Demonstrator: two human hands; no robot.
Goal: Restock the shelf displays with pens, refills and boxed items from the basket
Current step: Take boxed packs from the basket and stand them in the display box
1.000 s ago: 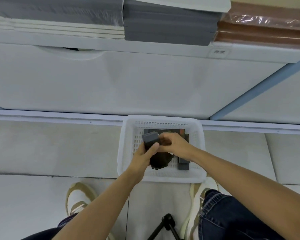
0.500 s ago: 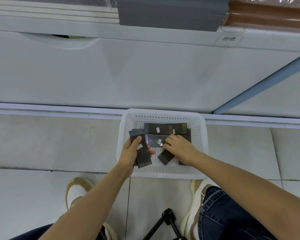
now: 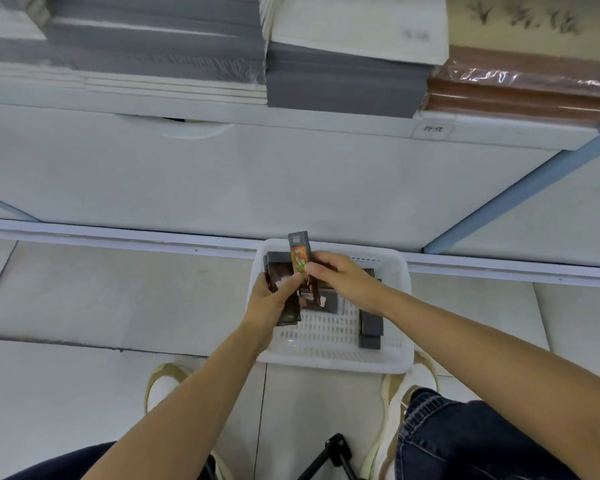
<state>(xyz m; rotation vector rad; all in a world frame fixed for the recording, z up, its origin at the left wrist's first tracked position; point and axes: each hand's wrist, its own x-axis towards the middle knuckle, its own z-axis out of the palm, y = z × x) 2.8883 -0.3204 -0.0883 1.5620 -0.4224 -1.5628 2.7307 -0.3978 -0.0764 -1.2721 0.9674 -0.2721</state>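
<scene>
Your left hand (image 3: 271,303) grips stack of dark boxes (image 3: 278,268) over basket (image 3: 404,341) left edge. Right hand (image 3: 347,278) pinches orange-label box (image 3: 299,259) against stack. Hands close together. Risk: overloaded one-hand grip, stack fans out, boxes drop into basket.

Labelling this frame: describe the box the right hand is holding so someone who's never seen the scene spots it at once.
Start at the white basket on the floor; both hands are over its far-left corner. The right hand pinches a slim dark box held on end beside the dark stack in the left hand. Only it shows a bright orange panel.
</scene>
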